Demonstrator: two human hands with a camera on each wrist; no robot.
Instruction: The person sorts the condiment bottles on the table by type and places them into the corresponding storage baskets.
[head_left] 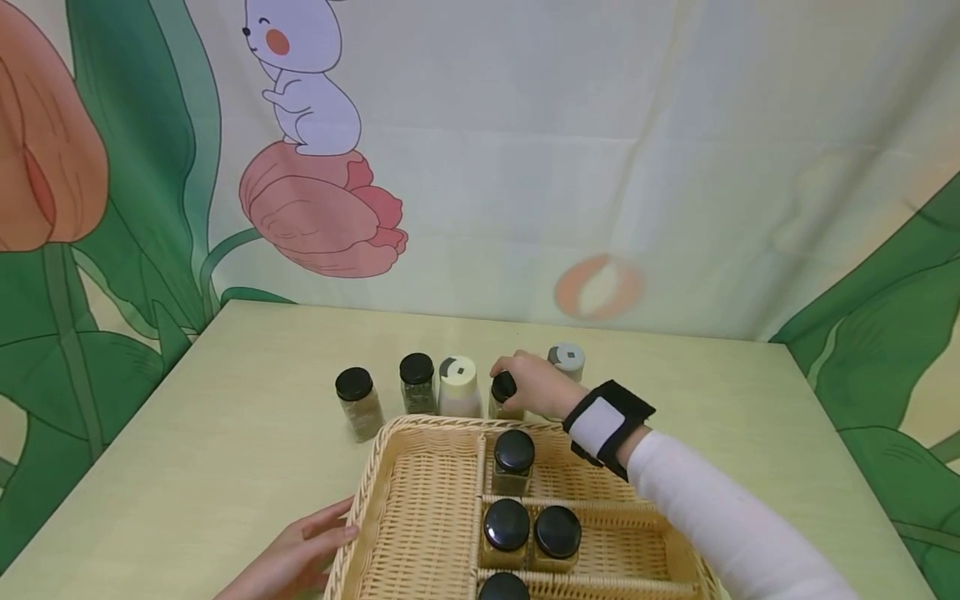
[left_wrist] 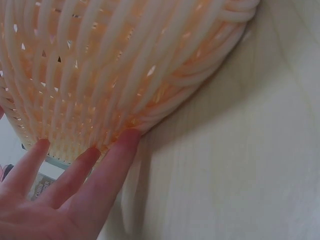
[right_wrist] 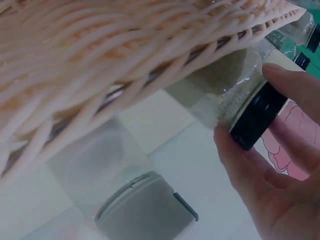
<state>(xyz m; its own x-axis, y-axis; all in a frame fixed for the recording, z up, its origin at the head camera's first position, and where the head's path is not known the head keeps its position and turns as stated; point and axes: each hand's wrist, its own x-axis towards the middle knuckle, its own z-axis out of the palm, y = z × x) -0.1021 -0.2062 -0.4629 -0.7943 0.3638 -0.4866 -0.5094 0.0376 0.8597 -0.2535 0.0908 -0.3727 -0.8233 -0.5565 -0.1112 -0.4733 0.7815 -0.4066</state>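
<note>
My right hand (head_left: 543,383) holds a clear spice jar (right_wrist: 225,85) by its black lid, fingers and thumb around the lid's edge. The jar is just behind the far rim of a divided wicker basket (head_left: 423,517), and its contents look pale and grainy. With fingers extended, my left hand (head_left: 296,554) touches the basket's outer left side; the left wrist view shows the fingertips (left_wrist: 131,136) against the woven wall. Inside the basket, black-lidded jars stand in the compartments, among them one jar (head_left: 513,454) at the back and a pair (head_left: 506,527) in the middle.
Behind the basket stand two more black-lidded jars, one left (head_left: 360,404) and one with dark green contents (head_left: 417,383). A white shaker with a cream lid (head_left: 459,387) is beside them. A grey-lidded shaker (head_left: 567,358) stands right of my hand. A printed cloth (head_left: 480,192) hangs behind the table.
</note>
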